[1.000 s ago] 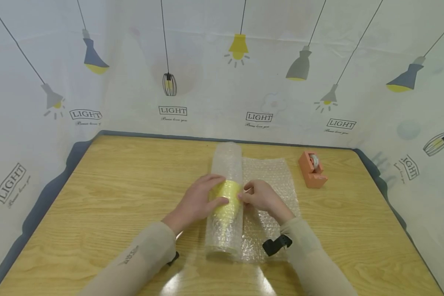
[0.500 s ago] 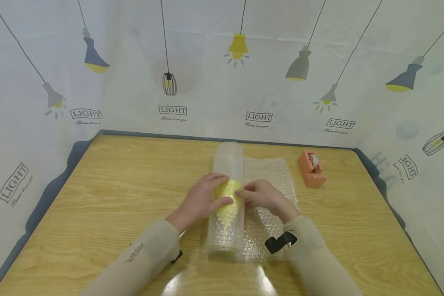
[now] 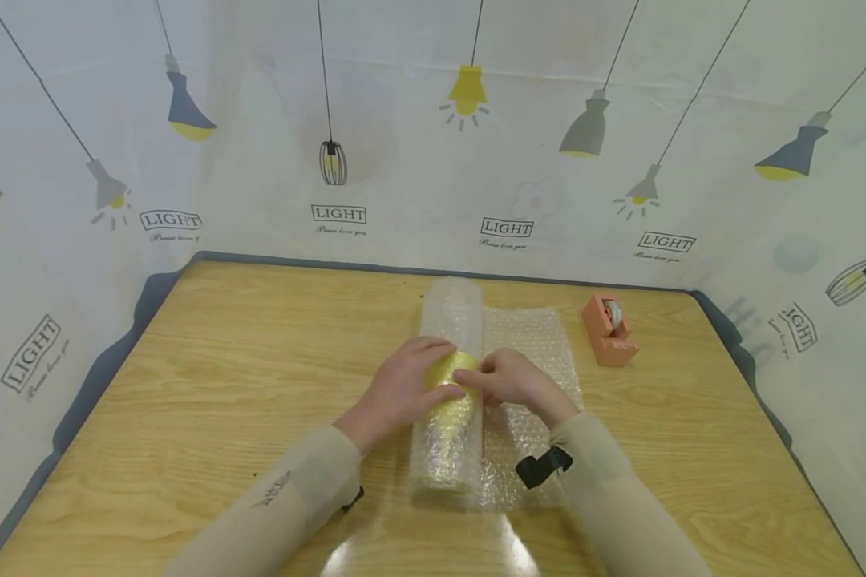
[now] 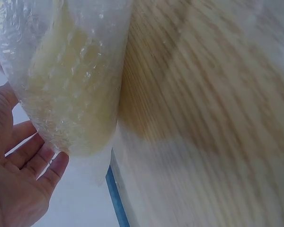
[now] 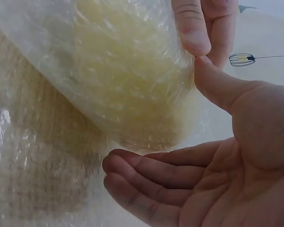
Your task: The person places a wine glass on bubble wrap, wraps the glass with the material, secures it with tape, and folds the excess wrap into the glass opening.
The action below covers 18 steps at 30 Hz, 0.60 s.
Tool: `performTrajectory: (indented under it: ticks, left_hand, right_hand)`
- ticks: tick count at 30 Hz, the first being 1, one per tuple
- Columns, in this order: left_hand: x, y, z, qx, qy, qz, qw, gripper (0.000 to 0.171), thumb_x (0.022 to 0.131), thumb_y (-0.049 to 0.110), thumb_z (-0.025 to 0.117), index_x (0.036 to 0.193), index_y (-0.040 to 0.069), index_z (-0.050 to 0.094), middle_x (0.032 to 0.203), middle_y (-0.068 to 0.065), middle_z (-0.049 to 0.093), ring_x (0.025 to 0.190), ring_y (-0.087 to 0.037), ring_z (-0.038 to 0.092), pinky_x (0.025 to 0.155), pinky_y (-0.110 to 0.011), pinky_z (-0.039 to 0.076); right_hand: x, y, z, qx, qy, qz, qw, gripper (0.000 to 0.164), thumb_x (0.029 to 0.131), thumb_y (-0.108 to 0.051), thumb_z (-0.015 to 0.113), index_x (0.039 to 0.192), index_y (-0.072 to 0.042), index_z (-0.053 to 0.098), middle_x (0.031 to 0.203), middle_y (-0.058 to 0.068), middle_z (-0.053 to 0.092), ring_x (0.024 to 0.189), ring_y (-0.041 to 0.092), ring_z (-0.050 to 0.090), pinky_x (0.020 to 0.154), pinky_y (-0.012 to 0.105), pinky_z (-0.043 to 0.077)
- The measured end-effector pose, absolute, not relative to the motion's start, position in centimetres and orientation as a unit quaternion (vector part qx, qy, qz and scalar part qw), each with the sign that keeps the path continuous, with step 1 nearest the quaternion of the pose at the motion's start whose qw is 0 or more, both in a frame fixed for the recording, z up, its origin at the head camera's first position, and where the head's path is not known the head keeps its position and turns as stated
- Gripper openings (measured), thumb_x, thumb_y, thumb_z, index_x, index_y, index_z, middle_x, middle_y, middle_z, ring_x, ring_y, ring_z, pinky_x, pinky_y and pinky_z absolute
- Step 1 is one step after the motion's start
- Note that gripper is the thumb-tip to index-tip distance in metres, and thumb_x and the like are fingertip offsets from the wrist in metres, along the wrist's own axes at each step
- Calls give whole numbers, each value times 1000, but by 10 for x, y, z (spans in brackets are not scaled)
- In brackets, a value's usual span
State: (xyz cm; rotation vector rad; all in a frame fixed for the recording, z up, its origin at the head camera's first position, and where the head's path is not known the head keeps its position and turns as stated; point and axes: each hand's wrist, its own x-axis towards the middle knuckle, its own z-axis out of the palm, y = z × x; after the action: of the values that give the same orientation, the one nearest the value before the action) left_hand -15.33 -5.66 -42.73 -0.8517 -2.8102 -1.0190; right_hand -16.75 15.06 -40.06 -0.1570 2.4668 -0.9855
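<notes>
A long roll of bubble wrap (image 3: 450, 312) lies across the middle of the table, wound around something yellow (image 3: 453, 410) whose kind the wrap hides. Its flat bubble wrap sheet (image 3: 527, 336) spreads out to the right. My left hand (image 3: 404, 385) grips the roll's left side, thumb on top; in the left wrist view its fingers (image 4: 33, 158) bend loosely against the wrap. From the right, my right hand (image 3: 512, 378) holds the roll, its thumb on top close to the left hand's. Its fingers (image 5: 151, 177) lie low beside the roll in the right wrist view.
An orange tape dispenser (image 3: 611, 332) with a roll of tape stands at the back right, beyond the sheet. The wooden table (image 3: 260, 344) is bordered by a white lamp-printed cloth (image 3: 397, 88) at the back and sides.
The roll has turned a little to the right over the flat sheet, and less of the sheet shows. Both hands stay on it; the left has moved right with it.
</notes>
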Motion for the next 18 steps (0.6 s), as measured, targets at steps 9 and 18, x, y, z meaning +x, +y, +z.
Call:
performTrajectory:
  ticks: [9,18]
  left_hand:
    - [-154,-50,-427,-280,-909,-308,21,71,90,44,78,145,4,58,149,-11,57,141,-28,49,121,-44,39]
    - [-151,-45,-425,-283,-906,-312,37,68,90,41,80,142,2,60,147,-11,59,139,-28,51,120,-43,40]
  right_hand:
    - [-168,160,-402,-80,925,-289,232,60,99,-58,60,112,-1,75,111,15,73,100,27,67,86,45,58]
    - [-169,168,-406,-79,921,-295,241,69,98,-62,58,130,-1,69,133,19,67,122,36,63,102,54,54]
